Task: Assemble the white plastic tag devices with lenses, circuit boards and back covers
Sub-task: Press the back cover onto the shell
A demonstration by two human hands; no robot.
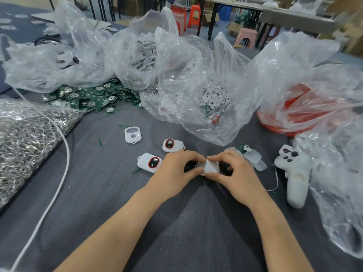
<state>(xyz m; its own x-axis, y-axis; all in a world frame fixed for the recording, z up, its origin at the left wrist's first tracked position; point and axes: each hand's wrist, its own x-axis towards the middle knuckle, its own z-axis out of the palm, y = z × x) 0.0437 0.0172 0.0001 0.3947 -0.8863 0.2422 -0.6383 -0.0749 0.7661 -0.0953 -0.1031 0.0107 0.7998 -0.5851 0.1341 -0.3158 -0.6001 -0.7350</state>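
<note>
Item: white tag device (209,167), bench (110,203) centre. We judge it light, stiff, slippery, best held by its edges; fingers of left hand (176,169) and right hand (237,171) pinch it there.

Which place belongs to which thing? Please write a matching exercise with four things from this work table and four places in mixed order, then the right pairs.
Things:
1. green circuit boards
2. empty white shell
3. white tag
4. small white discs

Places:
A. pinched between left hand and right hand
B. inside a clear bag
C. loose heap on the grey cloth, back left
D. alone on the cloth, no lens fitted

Pairs: 1-C, 2-D, 3-A, 4-B
</note>
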